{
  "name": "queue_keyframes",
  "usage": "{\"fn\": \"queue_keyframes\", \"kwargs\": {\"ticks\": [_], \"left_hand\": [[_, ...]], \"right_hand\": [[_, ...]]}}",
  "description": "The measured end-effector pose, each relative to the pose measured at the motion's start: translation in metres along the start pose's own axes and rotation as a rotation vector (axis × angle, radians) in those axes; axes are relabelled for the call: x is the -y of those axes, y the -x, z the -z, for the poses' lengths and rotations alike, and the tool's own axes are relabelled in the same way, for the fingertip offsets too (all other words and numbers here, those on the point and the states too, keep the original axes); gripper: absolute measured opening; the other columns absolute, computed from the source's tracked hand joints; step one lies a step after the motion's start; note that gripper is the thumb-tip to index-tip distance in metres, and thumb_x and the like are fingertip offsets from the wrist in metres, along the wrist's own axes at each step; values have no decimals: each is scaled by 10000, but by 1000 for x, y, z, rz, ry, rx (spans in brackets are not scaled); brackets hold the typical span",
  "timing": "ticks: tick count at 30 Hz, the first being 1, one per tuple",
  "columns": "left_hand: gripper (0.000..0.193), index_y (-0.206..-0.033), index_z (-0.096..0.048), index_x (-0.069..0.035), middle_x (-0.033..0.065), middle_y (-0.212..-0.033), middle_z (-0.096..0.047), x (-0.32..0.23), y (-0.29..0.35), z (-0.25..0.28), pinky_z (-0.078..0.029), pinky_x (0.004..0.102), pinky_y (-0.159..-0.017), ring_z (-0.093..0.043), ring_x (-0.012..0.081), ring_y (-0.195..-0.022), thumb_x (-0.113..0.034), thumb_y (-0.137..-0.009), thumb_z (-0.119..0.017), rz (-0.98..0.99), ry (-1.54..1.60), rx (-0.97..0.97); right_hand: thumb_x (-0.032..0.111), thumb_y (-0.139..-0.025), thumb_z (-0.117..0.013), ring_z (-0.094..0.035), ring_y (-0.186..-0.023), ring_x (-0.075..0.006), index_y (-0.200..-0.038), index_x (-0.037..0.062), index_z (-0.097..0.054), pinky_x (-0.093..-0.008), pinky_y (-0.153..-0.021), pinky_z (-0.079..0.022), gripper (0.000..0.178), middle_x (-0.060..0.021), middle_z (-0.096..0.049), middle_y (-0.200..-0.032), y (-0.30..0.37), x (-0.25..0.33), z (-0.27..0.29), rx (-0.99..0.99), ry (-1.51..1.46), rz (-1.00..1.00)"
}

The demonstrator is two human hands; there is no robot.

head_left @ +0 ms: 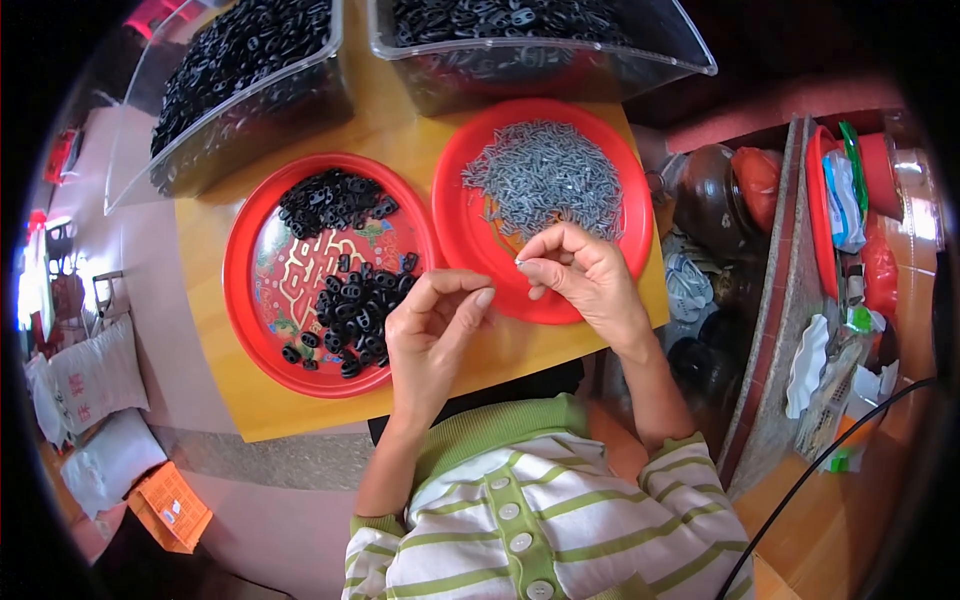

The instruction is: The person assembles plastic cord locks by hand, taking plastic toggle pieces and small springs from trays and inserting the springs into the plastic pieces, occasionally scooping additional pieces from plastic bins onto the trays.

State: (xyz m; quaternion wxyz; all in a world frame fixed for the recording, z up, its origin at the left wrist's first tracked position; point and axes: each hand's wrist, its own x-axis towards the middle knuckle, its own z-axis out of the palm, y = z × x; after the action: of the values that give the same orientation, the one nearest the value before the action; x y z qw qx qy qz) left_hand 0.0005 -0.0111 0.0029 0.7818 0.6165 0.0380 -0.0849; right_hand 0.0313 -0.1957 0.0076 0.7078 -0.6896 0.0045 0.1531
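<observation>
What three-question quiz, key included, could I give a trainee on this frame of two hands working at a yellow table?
1. Multiple choice: What fills the clear plastic bins?
A) wooden beads
B) black two-hole pieces
C) red caps

2. True or false: The right hand is over the red tray of silver pins.

3. Count: How many main heaps lie in the left-hand red tray?

Key:
1. B
2. True
3. Two, one farther from the person and one nearer
</observation>
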Motion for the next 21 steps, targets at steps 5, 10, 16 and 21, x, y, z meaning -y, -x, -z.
{"fn": "queue_keyframes", "kwargs": {"ticks": [5,10,16,21], "left_hand": [[181,-1032,-649,30,41,-854,-638,0,-15,-13,-499,196,-624,-616,82,-719,27,-852,-627,-216,-311,57],[129,-969,-644,37,32,-811,-637,4,-14,-19,-502,199,-618,-612,79,-684,29,-841,-644,-209,-312,54],[94,-936,-632,33,20,-813,-640,0,-11,-19,-466,177,-594,-577,40,-681,-1,-851,-651,45,-163,17],[97,-941,-630,28,8,-791,-635,-6,-6,-14,-453,171,-583,-567,32,-664,-40,-873,-643,187,-72,9]], "right_hand": [[117,-896,-622,-567,-692,-55,-967,2,-617,-199,-627,-491,135,-9,-616,-836,4,3,9,86,-137,-113],[121,-902,-616,-559,-668,-45,-963,5,-616,-188,-606,-485,132,-3,-611,-821,5,9,16,165,-175,-149],[56,-872,-624,-567,-660,-80,-929,5,-602,-223,-591,-484,80,-28,-599,-807,9,13,6,63,99,92],[27,-827,-651,-588,-668,-163,-898,18,-590,-275,-593,-476,95,-76,-568,-791,10,14,0,-7,455,407]]}}
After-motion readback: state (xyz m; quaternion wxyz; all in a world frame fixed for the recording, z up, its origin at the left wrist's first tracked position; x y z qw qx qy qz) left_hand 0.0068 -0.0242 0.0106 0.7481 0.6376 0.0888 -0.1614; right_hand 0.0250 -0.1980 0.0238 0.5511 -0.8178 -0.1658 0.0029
